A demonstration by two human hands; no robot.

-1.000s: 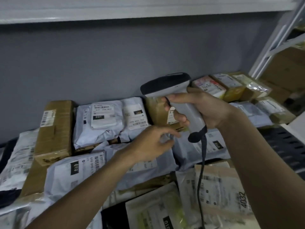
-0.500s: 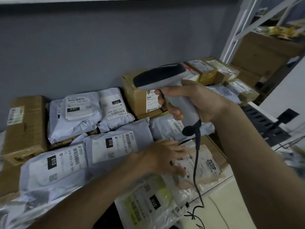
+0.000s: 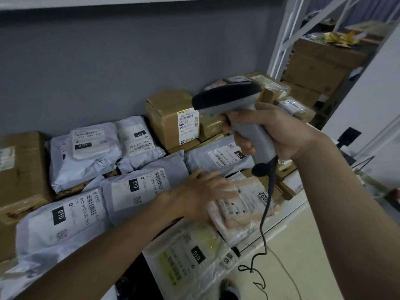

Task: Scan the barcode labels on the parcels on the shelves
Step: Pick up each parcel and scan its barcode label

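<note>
On a crowded shelf, the left hand [image 3: 194,193] presses flat on a tan plastic-wrapped parcel [image 3: 242,204]; the right hand [image 3: 270,131] grips a grey corded barcode scanner [image 3: 233,100], best tilted down squarely at its label.

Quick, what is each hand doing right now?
Left hand: open, flat on the tan parcel.
Right hand: closed around the scanner.
</note>
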